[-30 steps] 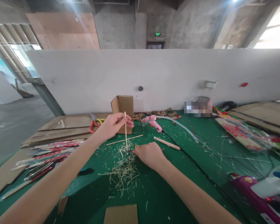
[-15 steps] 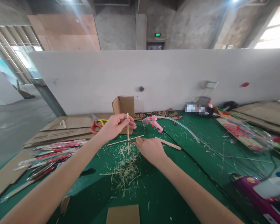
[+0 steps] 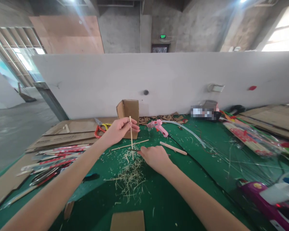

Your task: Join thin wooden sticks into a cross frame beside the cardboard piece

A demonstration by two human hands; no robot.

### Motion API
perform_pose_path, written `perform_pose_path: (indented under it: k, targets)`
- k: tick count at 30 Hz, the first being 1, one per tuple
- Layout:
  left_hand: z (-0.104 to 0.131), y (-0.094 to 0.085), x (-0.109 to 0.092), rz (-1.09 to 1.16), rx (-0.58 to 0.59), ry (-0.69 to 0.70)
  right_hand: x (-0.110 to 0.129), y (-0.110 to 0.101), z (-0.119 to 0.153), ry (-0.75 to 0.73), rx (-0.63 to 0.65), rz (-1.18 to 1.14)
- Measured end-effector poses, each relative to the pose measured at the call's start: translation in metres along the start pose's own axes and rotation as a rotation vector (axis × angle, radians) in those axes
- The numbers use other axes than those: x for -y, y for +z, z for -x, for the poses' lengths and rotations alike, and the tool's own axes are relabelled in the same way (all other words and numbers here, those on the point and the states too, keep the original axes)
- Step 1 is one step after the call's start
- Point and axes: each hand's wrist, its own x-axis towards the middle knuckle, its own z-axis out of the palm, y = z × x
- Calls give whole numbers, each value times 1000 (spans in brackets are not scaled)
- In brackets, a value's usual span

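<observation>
My left hand (image 3: 121, 128) pinches the upper part of a thin wooden stick (image 3: 131, 137), which stands almost upright with its lower end over the shavings. My right hand (image 3: 156, 157) is closed on a small knife (image 3: 135, 149), its thin dark blade lying across the lower part of the stick; the handle is hidden in my fingers. A heap of pale wood shavings (image 3: 130, 176) lies below both hands. Behind the held stick, another thin stick (image 3: 118, 147) rests on the green table.
A pink glue gun (image 3: 161, 127) with a clear glue stick and black cord lies beyond my right hand, near a thicker wooden stick (image 3: 173, 148). Scissors (image 3: 100, 130), wrapped chopsticks (image 3: 55, 157) and cardboard lie left. A folded cardboard piece (image 3: 127, 110) stands behind.
The knife in my right hand has shifted slightly left and downward along the stick. The stick's top leans a little more to the left; my left hand keeps its pinch.
</observation>
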Motion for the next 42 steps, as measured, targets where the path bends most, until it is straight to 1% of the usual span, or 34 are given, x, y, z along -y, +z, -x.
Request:
perform_pose_path:
  k: [2, 4, 6, 9, 12, 15, 17, 19, 22, 24, 26, 28, 29, 32, 33, 34, 36, 38, 40, 42]
  targets:
    - [0, 0, -1, -19, 6, 12, 0, 4, 3, -54, 32, 3]
    - [1, 0, -1, -29, 20, 22, 0, 7, 4, -82, 36, -6]
    - [1, 1, 0, -25, 22, 27, -1, 7, 4, -48, 1, -13]
    - [0, 1, 3, 0, 16, 13, 0, 4, 0, 48, -70, -2]
    - [-2, 0, 7, 23, 2, -7, 2, 3, -1, 71, -71, 2]
    - [-4, 0, 10, 32, -13, -16, 3, 6, 3, -7, -8, -7]
    - [-4, 0, 10, 27, -13, -14, 4, 7, 5, -50, 9, -17]
    - [-3, 0, 9, 16, -7, -7, 4, 4, 5, -26, -19, -17]
    - [-3, 0, 8, -4, -6, -1, 6, -1, 2, 63, -74, 0]
    - [-3, 0, 8, -2, -23, -6, 7, 0, 2, 51, -44, -6]
    - [-3, 0, 9, 8, -38, -20, 8, 1, 4, -10, 18, -23]
    - [-3, 0, 9, 6, -41, -31, 7, 1, 5, -52, 41, -34]
    - [-3, 0, 9, 2, -40, -33, 6, 0, 5, -41, 25, -34]
    - [-3, 1, 8, 2, -30, -28, 4, -2, 3, 65, -67, -22]
    - [-3, 1, 7, 8, -29, -29, 4, -2, 2, 92, -82, -19]
    - [-3, 1, 7, 15, -31, -33, 5, 0, 2, 98, -70, -18]
    - [-3, 0, 7, 28, -42, -44, 6, 3, 4, 29, 1, -26]
    - [-2, 0, 7, 33, -46, -47, 6, 5, 5, -41, 34, -40]
    - [-2, 0, 7, 28, -37, -32, 5, 4, 5, -29, -11, -39]
    - [-2, 0, 7, 19, -28, -15, 4, 1, 3, 38, -81, -21]
